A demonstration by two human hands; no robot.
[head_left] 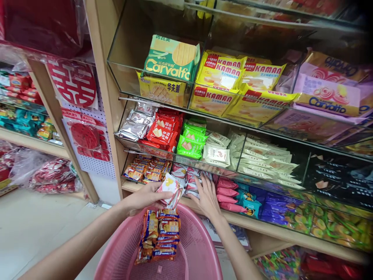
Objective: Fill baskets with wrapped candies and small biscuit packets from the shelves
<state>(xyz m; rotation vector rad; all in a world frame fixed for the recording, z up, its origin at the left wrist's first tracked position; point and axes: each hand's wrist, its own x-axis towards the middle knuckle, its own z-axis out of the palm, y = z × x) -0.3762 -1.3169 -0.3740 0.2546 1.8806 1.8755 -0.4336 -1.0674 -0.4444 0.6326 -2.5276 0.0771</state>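
My left hand (142,199) grips white-and-red snack packets (171,189) above the back rim of a pink plastic basket (208,233). Inside the basket lie several orange-and-blue snack packets (159,237). To the right, my right hand (207,198) reaches into a low shelf bin with its fingers spread over similar white-and-red packets (191,182). The fingertips seem to touch them; whether they pinch one is hidden. Left of that stock, more orange-and-blue packets (145,169) fill the same row, and pink packets (227,194) lie just right of my right hand.
Clear-fronted bins above hold red packets (163,130), green packets (192,140) and yellow KAMAN packs (218,74). The wooden shelf edge (262,229) runs behind the basket. A wooden upright (106,97) stands left, beside red hanging decorations (74,83). Bagged goods (55,175) lie low at left.
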